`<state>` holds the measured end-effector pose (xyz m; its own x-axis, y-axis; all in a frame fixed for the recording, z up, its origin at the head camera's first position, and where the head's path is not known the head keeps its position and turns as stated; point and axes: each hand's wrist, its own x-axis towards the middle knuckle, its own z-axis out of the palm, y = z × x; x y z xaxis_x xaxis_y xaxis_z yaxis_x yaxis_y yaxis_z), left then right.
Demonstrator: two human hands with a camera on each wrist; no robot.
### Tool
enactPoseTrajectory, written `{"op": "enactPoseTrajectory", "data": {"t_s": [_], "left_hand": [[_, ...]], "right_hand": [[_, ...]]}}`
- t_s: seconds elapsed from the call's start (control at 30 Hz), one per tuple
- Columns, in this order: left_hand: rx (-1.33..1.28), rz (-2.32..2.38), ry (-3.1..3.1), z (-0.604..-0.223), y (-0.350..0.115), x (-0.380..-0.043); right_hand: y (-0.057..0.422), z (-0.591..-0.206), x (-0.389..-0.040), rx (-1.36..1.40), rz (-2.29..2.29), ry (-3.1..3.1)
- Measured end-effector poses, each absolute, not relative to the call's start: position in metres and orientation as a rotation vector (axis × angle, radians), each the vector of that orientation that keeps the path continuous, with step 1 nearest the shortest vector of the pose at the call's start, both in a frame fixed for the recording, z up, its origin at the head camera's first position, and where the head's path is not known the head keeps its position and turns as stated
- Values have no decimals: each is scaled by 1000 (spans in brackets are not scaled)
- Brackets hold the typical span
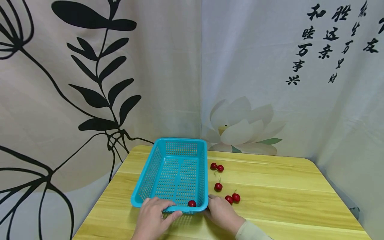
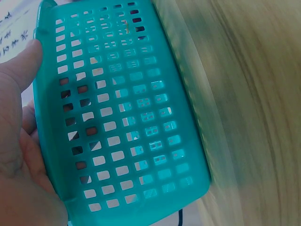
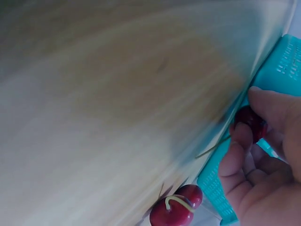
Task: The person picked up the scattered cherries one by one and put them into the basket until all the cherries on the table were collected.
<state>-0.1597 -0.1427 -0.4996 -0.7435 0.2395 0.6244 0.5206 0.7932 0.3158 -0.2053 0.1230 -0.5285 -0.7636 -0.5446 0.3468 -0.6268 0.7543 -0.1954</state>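
Observation:
A blue plastic basket (image 1: 177, 160) with perforated walls stands on the wooden table. My left hand (image 1: 154, 216) grips its near rim, thumb outside and fingers over the edge; the left wrist view shows the same hold on the basket wall (image 2: 117, 117). Beside the basket's near right corner, my right hand (image 1: 223, 213) pinches a dark red cherry (image 3: 249, 122) with a thin stem between thumb and fingers. Inside the basket, near the front wall, lies one cherry (image 1: 192, 203). Closest to the right hand on the table is a pair of cherries (image 1: 236, 198).
Farther back, right of the basket, lie a single cherry (image 1: 218, 187) and another pair of cherries (image 1: 220, 168). The wooden table (image 1: 285, 200) extends to the right. Behind it hangs a pale curtain (image 1: 171, 66) with plant prints and black writing.

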Motion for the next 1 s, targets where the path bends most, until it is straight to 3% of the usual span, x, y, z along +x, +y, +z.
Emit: {"op": "enactPoseTrajectory", "data": {"t_s": [0.43, 1.0], "left_hand": [[-550, -673, -2446, -497, -141, -158], [-558, -665, -2433, -496, -142, -157]], "right_hand": [[138, -502, -207, 847, 651, -2731], [166, -447, -216, 443, 1696, -2513]]}}
